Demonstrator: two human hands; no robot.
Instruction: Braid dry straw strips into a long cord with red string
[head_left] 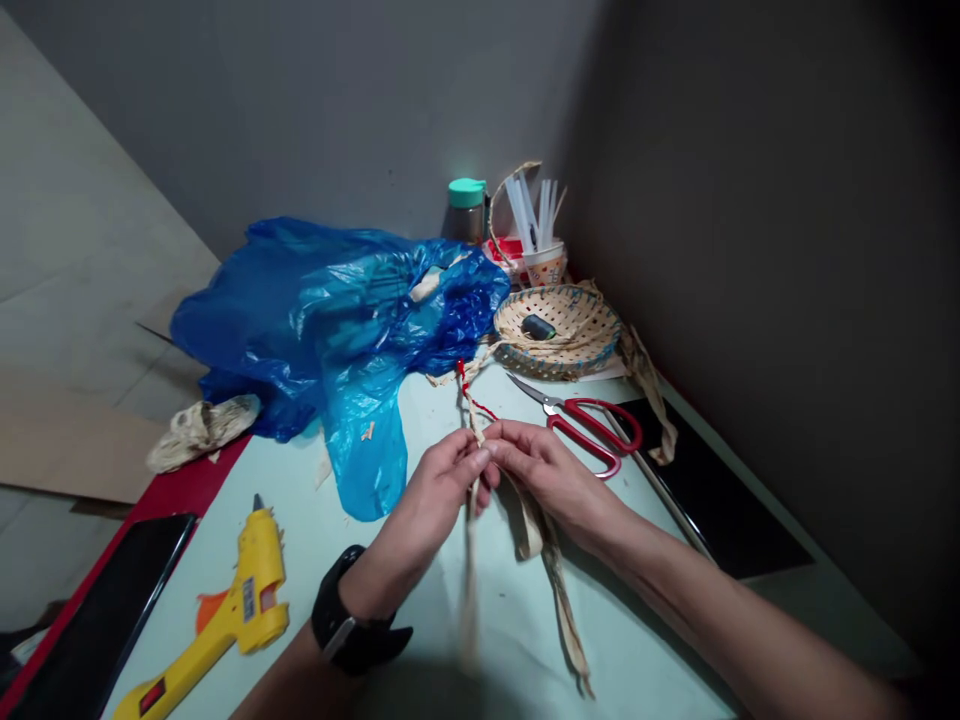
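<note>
Over the middle of the table, my left hand [448, 478] and my right hand [534, 468] meet with fingertips pinched on a braid of pale dried-fibre strips [472, 412]. A red cord [481, 404] runs along the braid's far end. Loose strip ends [564, 600] hang down below my hands toward me; one of them is blurred. Both hands are closed, and the exact grip point is partly hidden by the fingers. Beyond my right hand lie red-handled scissors [581, 420] with blades partly apart.
A yellow glue gun [251, 590] lies at the left front. Behind are a crumpled blue plastic bag [337, 310], a woven basket [559, 362] holding a dark thread spool [538, 327], a paper cup [545, 266] of glue sticks, and a green-lidded jar [467, 210]. Walls close the back and right.
</note>
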